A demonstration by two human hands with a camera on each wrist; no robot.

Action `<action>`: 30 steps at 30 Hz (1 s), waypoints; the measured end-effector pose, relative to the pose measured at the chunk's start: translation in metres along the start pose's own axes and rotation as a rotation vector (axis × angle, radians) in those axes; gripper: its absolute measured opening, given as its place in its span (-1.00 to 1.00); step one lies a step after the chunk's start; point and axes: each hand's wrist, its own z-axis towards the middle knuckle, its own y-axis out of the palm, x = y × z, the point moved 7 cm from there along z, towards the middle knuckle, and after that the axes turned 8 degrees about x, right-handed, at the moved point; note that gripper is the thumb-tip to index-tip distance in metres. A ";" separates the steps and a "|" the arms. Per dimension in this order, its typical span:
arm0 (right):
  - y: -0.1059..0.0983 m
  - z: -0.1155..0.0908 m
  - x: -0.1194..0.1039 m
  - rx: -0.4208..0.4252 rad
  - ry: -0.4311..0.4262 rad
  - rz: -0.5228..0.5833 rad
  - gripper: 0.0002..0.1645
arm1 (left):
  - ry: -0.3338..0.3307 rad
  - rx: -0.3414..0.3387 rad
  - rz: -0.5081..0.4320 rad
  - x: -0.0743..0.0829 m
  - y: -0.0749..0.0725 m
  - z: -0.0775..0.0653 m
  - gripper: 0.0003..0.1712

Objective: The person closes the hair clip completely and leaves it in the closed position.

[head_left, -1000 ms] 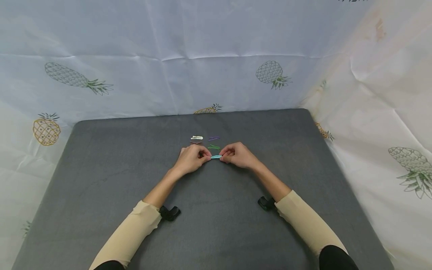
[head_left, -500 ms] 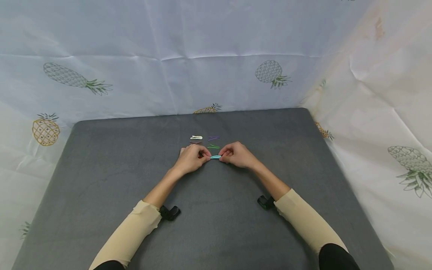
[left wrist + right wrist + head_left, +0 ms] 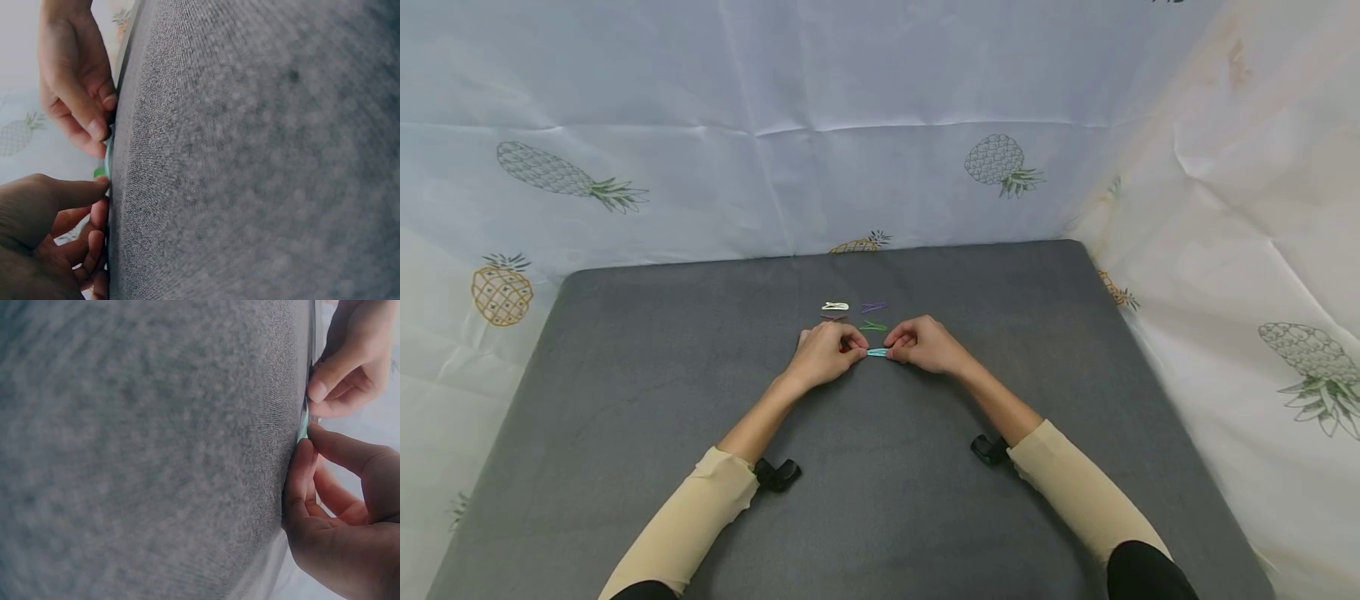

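Between the hands lies a light-blue clip.

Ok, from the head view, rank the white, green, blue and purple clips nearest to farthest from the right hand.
1. Blue clip: between the left hand and right hand.
2. Green clip: just beyond the blue one.
3. Purple clip: beyond the green one.
4. White clip: left of the purple one.

A: What is the support?
B: A grey table, woven-textured.
A: And on it?
B: Far row: white clip left, purple clip right; nearer: brown clip left, green clip right; nearest: light-blue clip.
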 end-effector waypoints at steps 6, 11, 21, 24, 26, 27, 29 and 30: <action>-0.001 0.000 -0.001 0.008 -0.002 0.009 -0.81 | 0.002 0.000 -0.018 -0.001 0.000 0.000 -0.94; -0.001 -0.001 0.000 0.002 -0.005 0.022 -0.80 | 0.009 0.004 -0.021 -0.002 -0.001 0.000 -0.93; -0.001 0.000 0.002 0.015 0.005 0.043 -0.79 | 0.010 0.000 -0.055 0.000 -0.004 0.000 -0.91; -0.001 0.000 0.001 0.020 -0.006 0.040 -0.78 | 0.000 0.006 -0.085 0.001 -0.006 0.001 -0.91; -0.001 0.001 0.001 0.029 -0.011 0.036 -0.79 | -0.009 0.009 -0.099 0.001 -0.007 0.002 -0.91; -0.002 0.001 0.001 0.033 -0.013 0.035 -0.79 | -0.012 0.012 -0.103 0.002 -0.008 0.003 -0.91; -0.002 0.002 0.000 0.041 -0.017 0.036 -0.79 | -0.019 0.020 -0.112 0.002 -0.009 0.004 -0.91; -0.003 0.002 0.000 0.046 -0.020 0.036 -0.79 | -0.022 0.025 -0.115 0.003 -0.010 0.005 -0.91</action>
